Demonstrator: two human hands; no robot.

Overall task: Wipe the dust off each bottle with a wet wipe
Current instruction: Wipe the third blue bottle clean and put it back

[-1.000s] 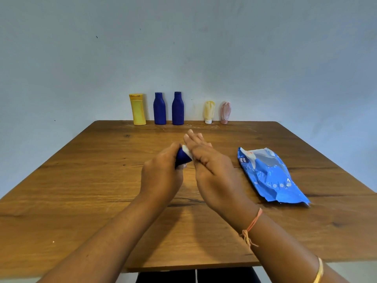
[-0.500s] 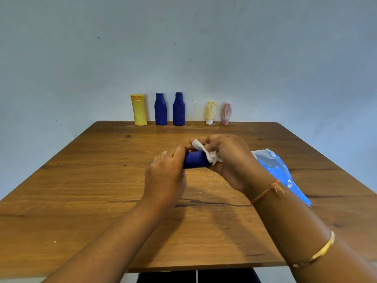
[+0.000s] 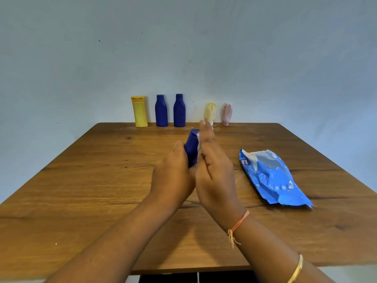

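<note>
Where both hands meet over the middle of the surface (image 3: pixel 98 180), the left grip (image 3: pixel 173 174) is curled round the lower body of a dark blue bottle (image 3: pixel 191 148), thumb up its near side. Bottle's top tilts away from the camera; its base is hidden in the hand. Right grip (image 3: pixel 216 172) is flat, fingers (image 3: pixel 206 129) straight and together, pressed along the bottle's right side. A sliver of white wet wipe (image 3: pixel 199 140) shows between them.

Blue wipe pack (image 3: pixel 271 178) lies flat to the right, apart from the hands. Far edge, standing in a row: yellow bottle (image 3: pixel 139 112), blue bottle (image 3: pixel 161 111), second blue bottle (image 3: pixel 179 111), pale yellow tube (image 3: pixel 210 111), pink tube (image 3: pixel 227 114).
</note>
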